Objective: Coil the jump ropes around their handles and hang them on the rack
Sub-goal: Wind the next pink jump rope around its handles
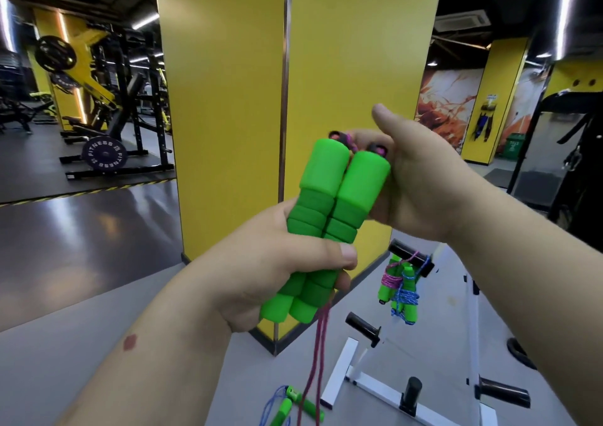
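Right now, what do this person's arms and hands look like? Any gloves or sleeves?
Both are bare: no gloves, sleeves, rings or watch show on the left hand or right hand. The left forearm carries a small reddish mark. Fingernails are short and unpainted.

I read "FITNESS" printed twice around the weight plate (103, 158) on the floor rack | numerals beside that word too small to resolve | markings on the green bin (515, 145) and the pillar sign (491, 97) illegible

Green handles (329, 210) paired upright; pink rope (318, 354) dangling uncoiled
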